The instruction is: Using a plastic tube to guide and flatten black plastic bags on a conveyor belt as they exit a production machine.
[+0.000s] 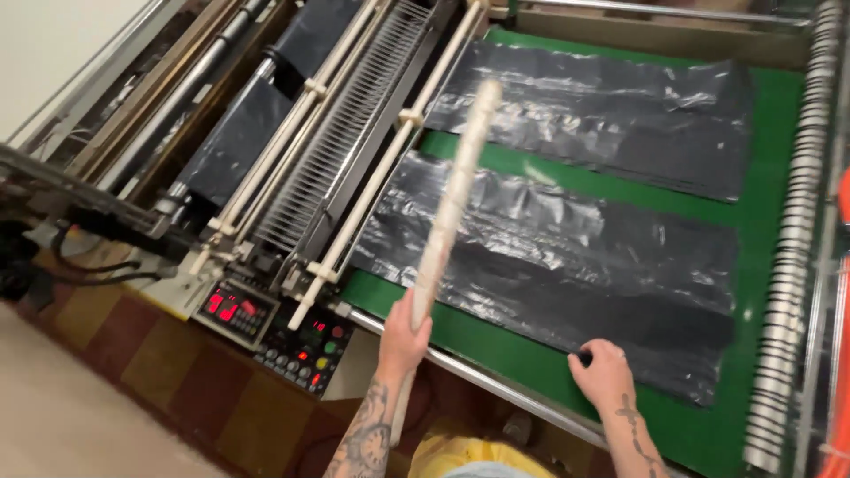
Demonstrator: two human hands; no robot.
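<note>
L hand [405,329] fingers wrapped round lower end of long pale stick [452,199] held over near stack of black plastic bags [567,265] on green belt [770,212], R hand [605,372] fingers flat on stack edge; bags look thin, floppy, slippery, so best pinched at edge.

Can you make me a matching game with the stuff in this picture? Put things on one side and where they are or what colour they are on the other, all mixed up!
Things:
1. long pale stick
2. near stack of black plastic bags
3. conveyor belt
4. control panel

Descriptions:
A. green
B. gripped in the left hand
C. dotted with small red and green lights
D. pressed at its near edge by the right hand

Pairs: 1-B, 2-D, 3-A, 4-C
</note>
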